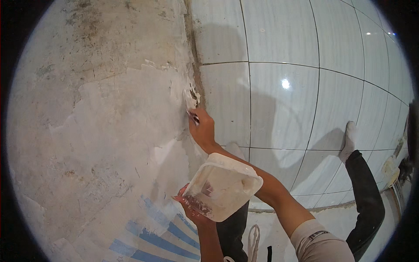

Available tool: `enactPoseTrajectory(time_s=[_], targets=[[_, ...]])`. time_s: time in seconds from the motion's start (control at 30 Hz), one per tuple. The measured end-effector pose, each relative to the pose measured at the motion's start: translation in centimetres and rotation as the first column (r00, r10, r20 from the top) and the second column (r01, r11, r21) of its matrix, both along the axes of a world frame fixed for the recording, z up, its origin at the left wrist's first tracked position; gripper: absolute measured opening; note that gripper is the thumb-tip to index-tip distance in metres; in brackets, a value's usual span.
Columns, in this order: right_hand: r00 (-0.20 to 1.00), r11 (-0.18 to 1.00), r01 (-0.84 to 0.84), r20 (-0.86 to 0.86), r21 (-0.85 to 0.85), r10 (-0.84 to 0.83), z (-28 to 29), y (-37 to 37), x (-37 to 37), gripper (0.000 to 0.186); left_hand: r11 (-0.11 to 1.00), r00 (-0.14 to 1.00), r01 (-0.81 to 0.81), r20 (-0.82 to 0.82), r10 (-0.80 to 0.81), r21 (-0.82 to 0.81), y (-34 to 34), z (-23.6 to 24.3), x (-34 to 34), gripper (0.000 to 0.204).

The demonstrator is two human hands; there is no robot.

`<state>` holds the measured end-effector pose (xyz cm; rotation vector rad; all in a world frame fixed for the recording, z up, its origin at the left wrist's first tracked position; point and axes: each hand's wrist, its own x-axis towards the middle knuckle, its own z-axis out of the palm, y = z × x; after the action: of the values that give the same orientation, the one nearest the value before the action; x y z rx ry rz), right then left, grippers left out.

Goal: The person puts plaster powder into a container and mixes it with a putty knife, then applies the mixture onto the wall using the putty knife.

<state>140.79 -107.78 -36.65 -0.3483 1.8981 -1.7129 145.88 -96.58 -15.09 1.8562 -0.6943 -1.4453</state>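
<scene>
My left hand [192, 210] is closed on the side of a whitish, see-through plastic tub [251, 185]. The tub is tilted so its inside shows, with pale smears on its walls. Farther off, my right hand [202, 132] is wrapped round a small putty knife [188, 105], whose handle is mostly hidden in the fingers. The thin blade lies against the plastered wall [118, 113], beside the rough seam where it meets the tiled floor. Ragged white filler [192, 94] sits along that seam just beyond the blade.
Glossy pale tiles [283, 105] with dark joints cover the floor on the right. My socked foot [348, 137] and dark-trousered leg [369, 201] stand on that side. Blue painted stripes [161, 238] mark the near wall. A white cord loop [253, 240] hangs at the lower edge.
</scene>
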Motion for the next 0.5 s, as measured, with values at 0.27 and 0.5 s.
enactPoseTrajectory(time_s=[0.27,0.5], targets=[[0.972,0.972,0.050,0.214,0.228,-0.100,-4.2,1.6,-5.7,0.015,0.997,0.997,0.072,0.006,-0.072,-0.029,-0.6,-1.1,-0.6,0.056],[0.984,0.963,-0.061,0.177,0.263,0.014,-8.2,-0.9,-4.0,0.026,0.996,0.996,0.083,-0.011,-0.084,-0.017,-1.0,-2.5,-0.2,0.055]])
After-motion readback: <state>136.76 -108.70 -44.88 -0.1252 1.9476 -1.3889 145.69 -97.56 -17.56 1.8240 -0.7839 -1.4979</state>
